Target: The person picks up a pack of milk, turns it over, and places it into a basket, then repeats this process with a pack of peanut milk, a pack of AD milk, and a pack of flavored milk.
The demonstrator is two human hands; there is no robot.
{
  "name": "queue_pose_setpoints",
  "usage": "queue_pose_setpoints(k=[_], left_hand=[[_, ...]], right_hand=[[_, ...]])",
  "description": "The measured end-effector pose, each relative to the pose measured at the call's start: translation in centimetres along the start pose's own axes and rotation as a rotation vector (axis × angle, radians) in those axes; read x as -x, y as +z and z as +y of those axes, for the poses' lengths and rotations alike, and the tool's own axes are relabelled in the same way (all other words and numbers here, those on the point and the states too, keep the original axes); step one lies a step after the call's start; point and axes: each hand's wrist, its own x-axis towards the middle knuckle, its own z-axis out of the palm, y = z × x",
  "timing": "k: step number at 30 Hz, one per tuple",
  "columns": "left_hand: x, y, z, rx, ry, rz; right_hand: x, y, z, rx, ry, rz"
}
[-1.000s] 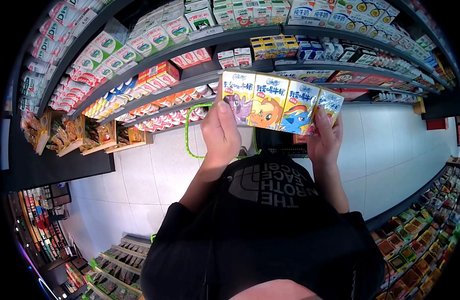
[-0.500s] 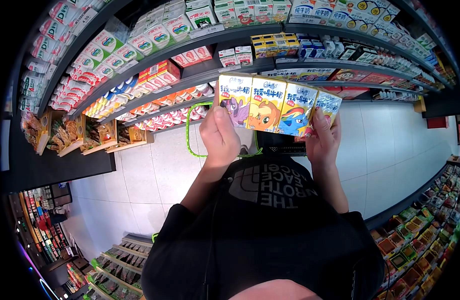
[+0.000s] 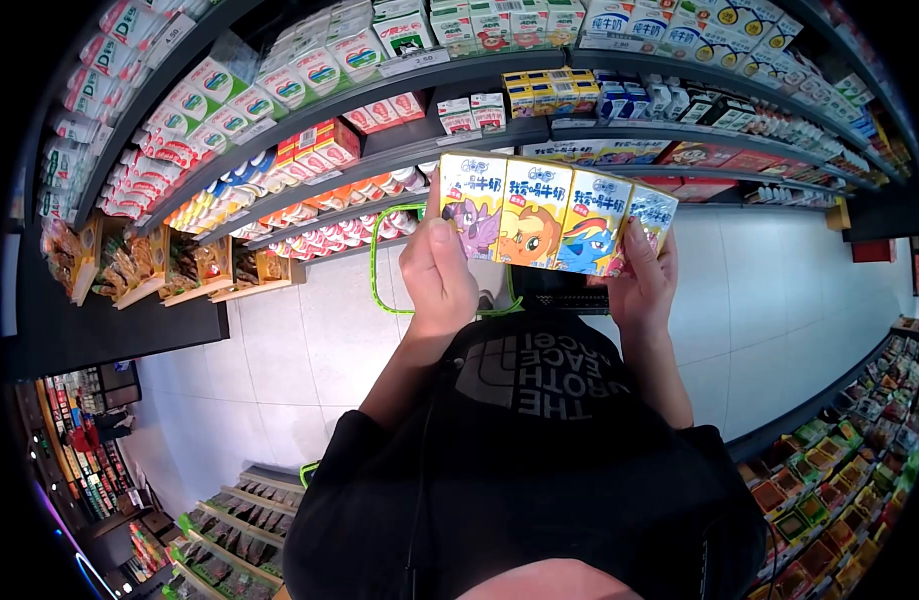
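A multipack of milk cartons (image 3: 532,212), yellow and white with cartoon ponies and blue Chinese lettering, is held up in front of my chest. My left hand (image 3: 440,268) is closed on its left end, thumb lying over the front. At the right end my right hand (image 3: 643,275) grips it too, its thumb across the last carton, partly covering the pony there. The pack tilts slightly, its right end lower. Fingers behind it are mostly hidden.
Shelves with drink cartons (image 3: 359,55) and small bottles curve across the front. Beyond my hands is a green-rimmed basket (image 3: 374,268) and a black crate-like object (image 3: 564,297). Wooden bins of packaged food (image 3: 129,268) stand left; snack packets (image 3: 829,470) fill a rack at lower right.
Both hands keep their hold on the milk pack. It has shifted only slightly, with its front turned a little and the glare on it changed.
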Motion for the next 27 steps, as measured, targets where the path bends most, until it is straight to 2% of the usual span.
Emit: queue_pose_setpoints(k=[10,13,18,27], left_hand=[[0.1,0.2,-1.1,0.021,-0.052,-0.058],[0.0,0.8,-0.4,0.047,-0.12,0.012],[-0.5,0.6,-1.2,-0.002,-0.037,-0.021],[-1.1,0.3,-0.8,-0.013,-0.061,-0.01]], right_hand=[[-0.6,-1.1,0.1,-0.017,0.056,0.005],[-0.8,-1.1,0.1,-0.017,0.049,0.01],[-1.2,-0.6,-0.2,-0.002,0.038,0.011],[-1.8,0.0,-0.1,0.007,0.006,-0.015]])
